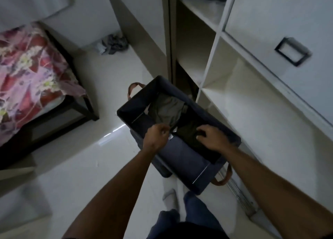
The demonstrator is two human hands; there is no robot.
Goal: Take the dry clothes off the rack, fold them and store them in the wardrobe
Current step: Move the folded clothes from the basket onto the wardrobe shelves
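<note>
A dark blue fabric basket (182,155) with brown handles stands on the floor beside the open white wardrobe (239,101). Inside it lie a folded grey garment (167,110) and a folded dark garment (189,132). My left hand (157,135) reaches into the basket and pinches the near edge of the grey garment. Over the dark garment, my right hand (211,137) has its fingers curled onto the cloth. The wardrobe's shelves (232,94) beside the basket are bare.
A bed with a pink floral cover (30,73) stands at left on a dark frame. A heap of grey cloth (113,44) lies on the floor by the far wall. A drawer with a black handle (292,51) sits at upper right. My feet are below the basket.
</note>
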